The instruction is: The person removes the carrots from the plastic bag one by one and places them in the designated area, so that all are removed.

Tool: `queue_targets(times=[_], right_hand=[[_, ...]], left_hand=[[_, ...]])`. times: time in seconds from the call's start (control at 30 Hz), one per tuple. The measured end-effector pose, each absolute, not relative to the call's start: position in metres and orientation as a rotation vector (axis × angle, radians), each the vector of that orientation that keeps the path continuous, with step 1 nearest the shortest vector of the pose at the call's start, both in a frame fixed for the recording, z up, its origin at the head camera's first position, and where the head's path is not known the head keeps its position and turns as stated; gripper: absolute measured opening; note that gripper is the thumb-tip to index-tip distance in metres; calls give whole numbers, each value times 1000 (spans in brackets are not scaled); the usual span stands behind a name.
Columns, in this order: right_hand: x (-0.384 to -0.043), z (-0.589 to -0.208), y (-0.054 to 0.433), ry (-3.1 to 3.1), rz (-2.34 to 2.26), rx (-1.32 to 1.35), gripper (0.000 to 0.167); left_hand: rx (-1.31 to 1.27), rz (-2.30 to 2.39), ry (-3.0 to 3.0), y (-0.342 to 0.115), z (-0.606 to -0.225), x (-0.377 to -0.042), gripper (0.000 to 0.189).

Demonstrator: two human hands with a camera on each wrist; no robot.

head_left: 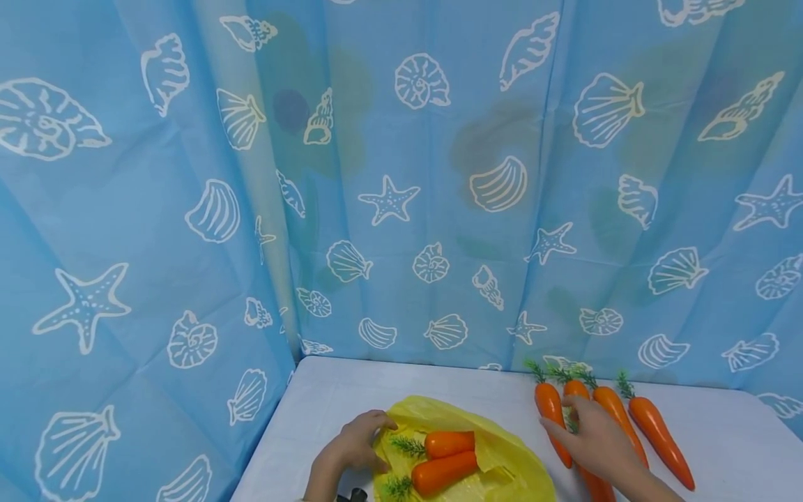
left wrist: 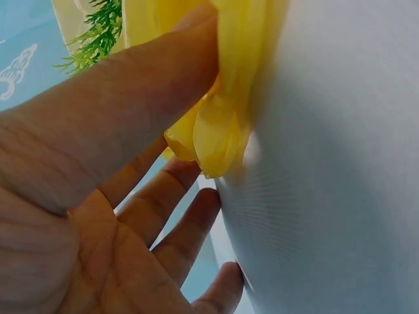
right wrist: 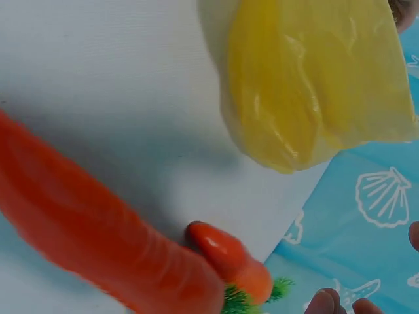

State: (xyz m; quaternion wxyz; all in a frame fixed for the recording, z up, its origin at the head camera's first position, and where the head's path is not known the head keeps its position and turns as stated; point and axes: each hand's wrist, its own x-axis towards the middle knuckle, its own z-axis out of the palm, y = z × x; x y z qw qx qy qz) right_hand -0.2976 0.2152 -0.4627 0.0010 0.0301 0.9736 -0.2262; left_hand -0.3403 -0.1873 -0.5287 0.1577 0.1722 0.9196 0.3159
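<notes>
A crinkled yellow plastic bag (head_left: 502,439) lies spread at the front of the table, with two orange carrots (head_left: 444,474) with green tops on it. My left hand (head_left: 359,440) pinches the bag's left edge. In the left wrist view the thumb (left wrist: 150,85) lies over the yellow plastic and the fingers reach behind it. Several more carrots lie side by side on the right, leaves toward the curtain. Over a middle carrot (head_left: 596,484) hovers my right hand (head_left: 592,436), thumb and fingers apart near its leafy end. That hand partly hides this carrot.
The white table (head_left: 401,380) backs onto a blue curtain (head_left: 426,209) printed with white shells and starfish. Another carrot (head_left: 549,422) lies just left of my right hand, and one (head_left: 661,439) farther right. A small black object (head_left: 357,495) sits below my left hand.
</notes>
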Motion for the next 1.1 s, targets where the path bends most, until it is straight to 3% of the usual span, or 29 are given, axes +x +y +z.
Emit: queue_targets(times=[0.27, 0.57, 1.1], right_hand=[[-301, -458, 200, 3063, -715, 44, 96], [-300, -459, 186, 3079, -760, -18, 79], [-303, -460, 163, 3093, -841, -122, 67]], left_hand=[[484, 904, 2625, -187, -529, -341, 52], [490, 934, 2622, -190, -539, -345, 52], [558, 916, 2635, -190, -531, -340, 53]])
